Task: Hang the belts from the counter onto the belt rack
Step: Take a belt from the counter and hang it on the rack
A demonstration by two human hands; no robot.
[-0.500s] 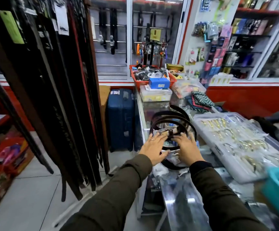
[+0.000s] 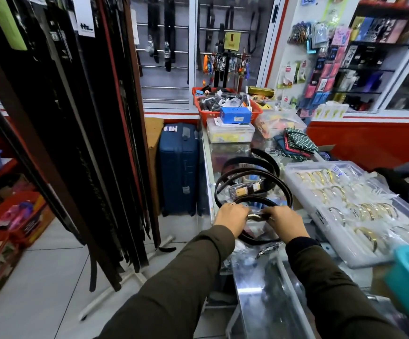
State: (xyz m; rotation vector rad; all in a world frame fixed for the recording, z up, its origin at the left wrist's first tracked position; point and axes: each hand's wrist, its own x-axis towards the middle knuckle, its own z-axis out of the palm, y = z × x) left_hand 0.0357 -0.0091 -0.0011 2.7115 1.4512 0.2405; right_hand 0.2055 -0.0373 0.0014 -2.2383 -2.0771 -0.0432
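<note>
Where our hands lay flat and spread a moment ago, our left hand (image 2: 231,220) and right hand (image 2: 287,225) now have fingers curled onto the nearest coiled belt (image 2: 254,217) on the worktop (image 2: 259,277); lifting toward the belt rack (image 2: 76,143) looks next.
</note>
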